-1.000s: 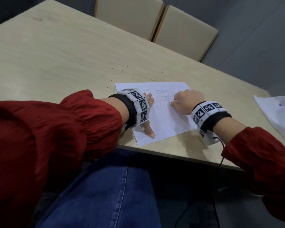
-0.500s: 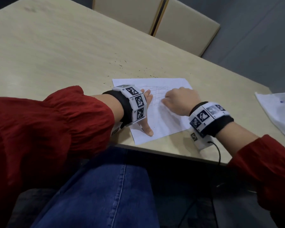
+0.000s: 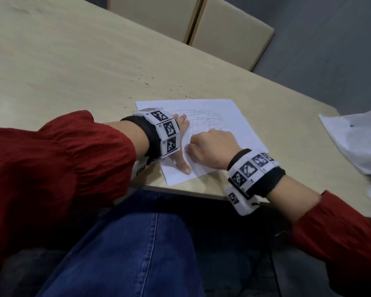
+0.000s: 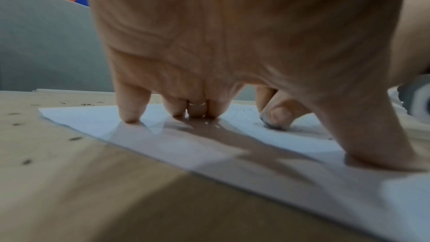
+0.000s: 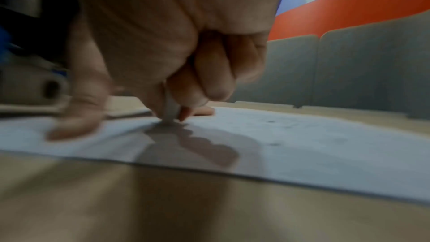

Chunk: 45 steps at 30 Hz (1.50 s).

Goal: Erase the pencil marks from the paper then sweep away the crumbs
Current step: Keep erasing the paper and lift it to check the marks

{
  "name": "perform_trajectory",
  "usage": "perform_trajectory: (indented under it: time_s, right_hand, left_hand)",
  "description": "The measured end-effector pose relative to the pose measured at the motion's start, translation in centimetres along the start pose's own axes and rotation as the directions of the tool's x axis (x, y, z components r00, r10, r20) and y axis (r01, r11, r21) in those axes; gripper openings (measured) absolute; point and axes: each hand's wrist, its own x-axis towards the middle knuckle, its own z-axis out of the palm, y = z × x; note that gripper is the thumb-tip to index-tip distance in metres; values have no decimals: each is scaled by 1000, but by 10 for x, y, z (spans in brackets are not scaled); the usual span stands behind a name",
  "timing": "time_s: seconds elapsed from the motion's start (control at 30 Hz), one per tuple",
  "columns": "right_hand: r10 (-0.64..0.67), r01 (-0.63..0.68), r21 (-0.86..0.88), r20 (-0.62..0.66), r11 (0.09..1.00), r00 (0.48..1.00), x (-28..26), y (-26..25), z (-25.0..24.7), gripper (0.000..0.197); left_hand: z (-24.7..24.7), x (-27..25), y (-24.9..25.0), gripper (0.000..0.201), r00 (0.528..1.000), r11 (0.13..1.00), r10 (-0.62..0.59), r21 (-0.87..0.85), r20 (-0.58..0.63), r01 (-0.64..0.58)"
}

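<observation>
Paper [image 3: 227, 121], pencil marks [image 3: 204, 118], unreadable.

Right hand [image 5: 177, 52] pinching white eraser [image 5: 169, 111] — tip on paper [image 5: 302, 144], blurred table [image 5: 163, 209]

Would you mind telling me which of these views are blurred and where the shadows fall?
Head view: mostly sharp, pencil marks legible. Left wrist view: soft focus; the left hand casts fingered shadows on the paper. Right wrist view: heavy motion blur; the right hand, gripping the eraser, shadows the sheet.
</observation>
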Motion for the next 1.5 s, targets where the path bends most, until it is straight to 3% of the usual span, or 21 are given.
perform_trajectory:
  time_s: [0.2, 0.4, 0.6, 0.67, 0.9, 1.07, 1.13, 1.23, 1.37, 1.5]
  right_hand:
    - [312, -306, -102, 48, 946, 949, 7, 83, -4, 36]
    - [94, -95, 28, 27, 995, 995, 3, 20, -3, 33]
    - [349, -348, -27, 36, 937, 936, 5, 94, 7, 36]
    - [383, -378, -99, 42, 921, 923, 5, 106, 3, 35]
    - [226, -228, 38, 36, 973, 973, -10, 54, 13, 31]
    - [381, -382, 29, 26, 924, 924, -12, 104, 17, 36]
    - [418, -416, -50, 39, 908, 907, -9, 116, 10, 34]
    - [384, -375, -119, 55, 919, 922, -4, 106, 2, 33]
    - [300, -304, 58, 70, 951, 951, -2, 62, 4, 32]
    - [356, -360, 77, 54, 930, 933, 0, 71, 3, 31]
  left_hand:
    - [-1, -3, 2, 150, 1000, 1000, -4, -4, 18, 5]
    - [-2, -3, 2, 153, 1000, 1000, -9, 9, -6, 9]
    - [0, -3, -1, 154, 1000, 1000, -3, -31, 0, 3]
    - [0, -4, 0, 154, 1000, 999, -1, -37, 6, 1]
    - [-4, -6, 2, 152, 1000, 1000, -7, -27, 8, 8]
    - [-7, -11, 6, 148, 1000, 1000, -12, -24, 11, 12]
    - [-8, -12, 6, 147, 1000, 1000, -13, -13, -4, 13]
    - [-7, -13, 5, 148, 1000, 1000, -8, -14, 2, 8]
    - [-6, -10, 4, 150, 1000, 1000, -5, -11, 8, 5]
    - [-4, -14, 10, 145, 1000, 1000, -7, -13, -19, 7]
